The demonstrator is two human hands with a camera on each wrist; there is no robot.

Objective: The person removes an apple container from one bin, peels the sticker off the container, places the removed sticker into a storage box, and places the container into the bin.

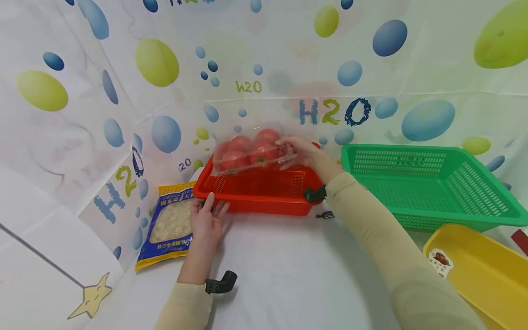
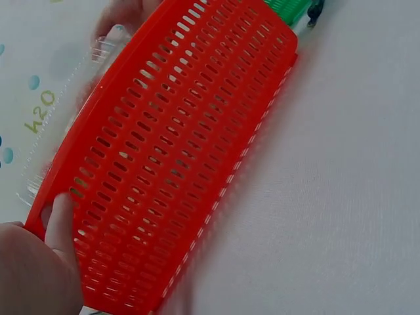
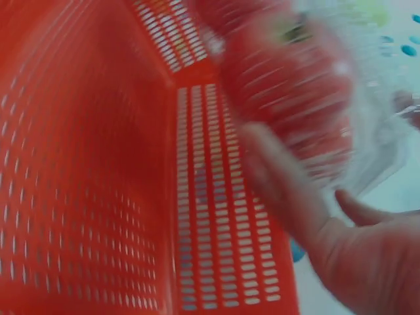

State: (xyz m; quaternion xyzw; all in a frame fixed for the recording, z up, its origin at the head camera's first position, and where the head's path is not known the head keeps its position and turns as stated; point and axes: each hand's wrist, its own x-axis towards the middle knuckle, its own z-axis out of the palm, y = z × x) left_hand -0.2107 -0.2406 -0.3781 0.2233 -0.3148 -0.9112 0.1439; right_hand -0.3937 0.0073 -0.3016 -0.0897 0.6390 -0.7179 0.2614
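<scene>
A clear plastic pack of tomatoes (image 1: 241, 151) is over the red basket (image 1: 264, 204), tilted above its back left part. My right hand (image 1: 303, 153) holds the pack by its right end. In the right wrist view the tomatoes (image 3: 289, 79) look blurred, with the fingers of my right hand (image 3: 354, 249) against their wrapping. My left hand (image 1: 206, 220) grips the front left corner of the red basket at the rim. Seen from the left wrist, one finger (image 2: 61, 226) lies against the slotted outer wall.
A blue and yellow bag (image 1: 169, 229) of pale pieces lies left of the red basket. To the right stands a green basket (image 1: 412, 192), with a yellow tray (image 1: 482, 270) in front. A small dark object (image 1: 327, 214) lies near the red basket's right corner.
</scene>
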